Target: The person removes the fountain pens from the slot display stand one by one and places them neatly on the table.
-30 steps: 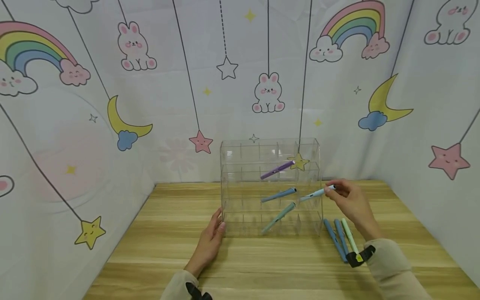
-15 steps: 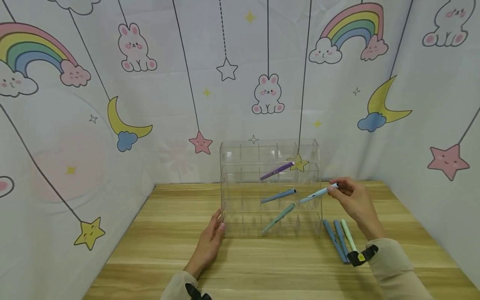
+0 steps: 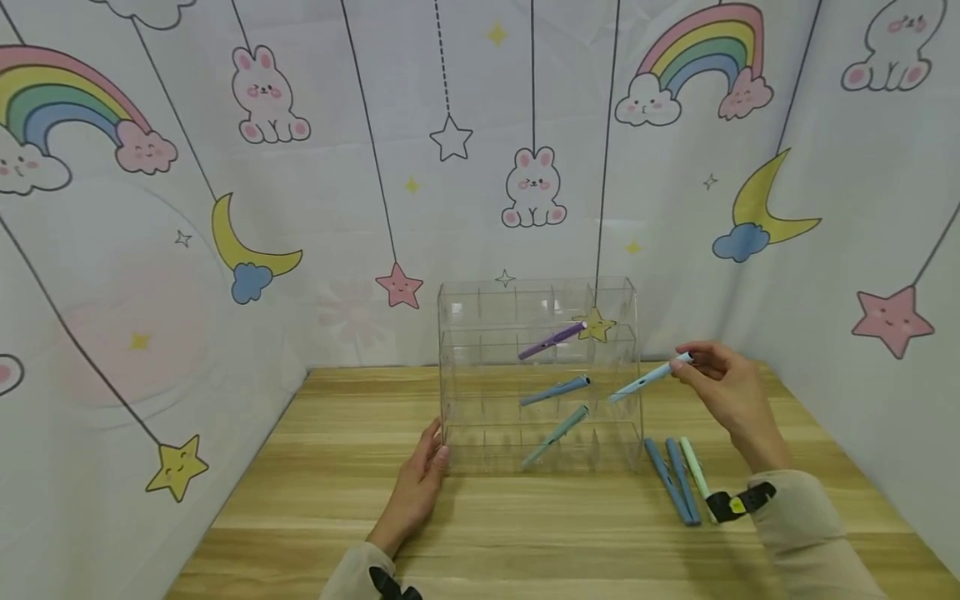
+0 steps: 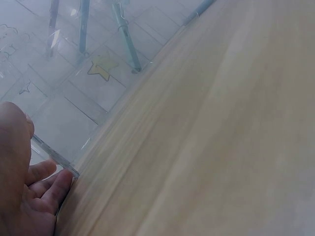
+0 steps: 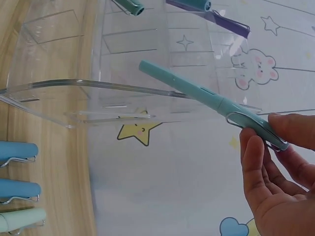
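A clear acrylic pen rack with stepped rows of compartments stands on the table. My left hand grips its lower left side, with the thumb in front and the fingers along the side panel. My right hand pinches a light-blue pen by its capped end between thumb and fingers. That pen slants down to the left, and its lower end overlaps the rack's right side in the head view. Inside the rack, a purple pen, a blue pen and a green pen lean in one column.
Two blue pens and a pale green pen lie side by side on the wooden table, right of the rack. A white cloth printed with rabbits, stars and rainbows hangs behind and at both sides.
My right hand has moved right and slightly up, drawing the light-blue pen outward toward the rack's right side. My left hand stays at the rack's left side.
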The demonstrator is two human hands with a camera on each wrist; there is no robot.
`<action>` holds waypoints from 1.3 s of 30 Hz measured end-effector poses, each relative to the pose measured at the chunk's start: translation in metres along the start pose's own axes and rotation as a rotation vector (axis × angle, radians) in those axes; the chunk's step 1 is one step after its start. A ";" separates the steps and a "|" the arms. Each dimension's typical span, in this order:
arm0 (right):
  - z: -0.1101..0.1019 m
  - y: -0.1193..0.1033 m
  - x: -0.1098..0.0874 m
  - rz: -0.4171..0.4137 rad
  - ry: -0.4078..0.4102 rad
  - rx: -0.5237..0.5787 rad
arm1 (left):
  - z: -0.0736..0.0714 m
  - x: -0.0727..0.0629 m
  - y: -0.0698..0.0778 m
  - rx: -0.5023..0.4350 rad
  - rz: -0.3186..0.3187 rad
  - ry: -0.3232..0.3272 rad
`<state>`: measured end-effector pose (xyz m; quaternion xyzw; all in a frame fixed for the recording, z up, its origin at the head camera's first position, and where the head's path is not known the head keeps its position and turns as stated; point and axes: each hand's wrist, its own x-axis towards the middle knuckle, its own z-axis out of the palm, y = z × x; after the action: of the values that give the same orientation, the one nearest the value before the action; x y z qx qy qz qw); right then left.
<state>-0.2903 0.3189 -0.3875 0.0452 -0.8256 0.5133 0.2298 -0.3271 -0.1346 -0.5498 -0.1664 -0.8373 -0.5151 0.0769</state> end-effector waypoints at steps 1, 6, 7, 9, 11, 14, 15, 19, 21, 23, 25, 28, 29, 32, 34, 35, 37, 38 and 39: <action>-0.001 -0.001 0.001 0.002 0.001 0.006 | 0.000 0.000 0.000 0.002 0.000 0.001; -0.007 -0.003 0.005 -0.006 0.016 0.016 | -0.001 0.001 0.000 0.001 -0.001 0.006; -0.008 -0.004 0.006 -0.012 0.021 0.020 | -0.001 0.001 0.000 0.004 0.004 0.005; -0.010 -0.006 0.007 -0.026 0.035 0.027 | -0.001 0.001 0.000 0.007 0.009 0.004; -0.012 -0.007 0.008 -0.038 0.047 0.033 | -0.001 0.001 0.000 0.004 0.012 0.005; -0.016 -0.009 0.010 -0.057 0.061 0.039 | -0.002 0.000 0.000 -0.002 0.009 0.007; -0.018 -0.009 0.010 -0.063 0.063 0.039 | -0.002 0.000 0.001 -0.006 0.008 0.008; -0.025 -0.010 0.012 -0.086 0.083 0.042 | -0.002 0.000 0.001 -0.010 0.008 0.010; -0.028 -0.010 0.013 -0.093 0.090 0.052 | -0.001 -0.001 0.000 -0.012 0.008 0.010; -0.031 -0.010 0.013 -0.099 0.093 0.055 | 0.000 -0.001 0.000 -0.014 0.008 0.010; -0.034 -0.010 0.012 -0.095 0.093 0.051 | 0.000 -0.001 0.000 -0.014 0.006 0.010; -0.039 -0.008 0.011 -0.079 0.093 0.029 | 0.001 -0.001 0.001 -0.012 0.006 0.008; -0.040 -0.007 0.010 -0.070 0.096 0.020 | 0.001 -0.001 0.001 -0.011 0.005 0.008; -0.044 -0.004 0.006 -0.044 0.100 -0.018 | 0.000 -0.001 0.002 -0.016 0.006 0.010; -0.046 -0.002 0.004 -0.027 0.106 -0.050 | 0.000 0.000 0.003 -0.017 0.004 0.013; -0.047 -0.001 0.003 -0.018 0.109 -0.069 | 0.000 0.000 0.003 -0.017 0.005 0.013; -0.049 0.001 0.000 -0.006 0.113 -0.109 | 0.000 0.000 0.003 -0.016 0.005 0.012; -0.050 0.002 -0.001 0.001 0.114 -0.122 | 0.000 0.000 0.003 -0.016 0.005 0.011; -0.050 0.004 -0.001 0.006 0.115 -0.131 | 0.000 0.000 0.003 -0.015 0.004 0.011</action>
<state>-0.2738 0.3640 -0.3728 -0.0021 -0.8430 0.4606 0.2779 -0.3257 -0.1333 -0.5470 -0.1659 -0.8327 -0.5220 0.0812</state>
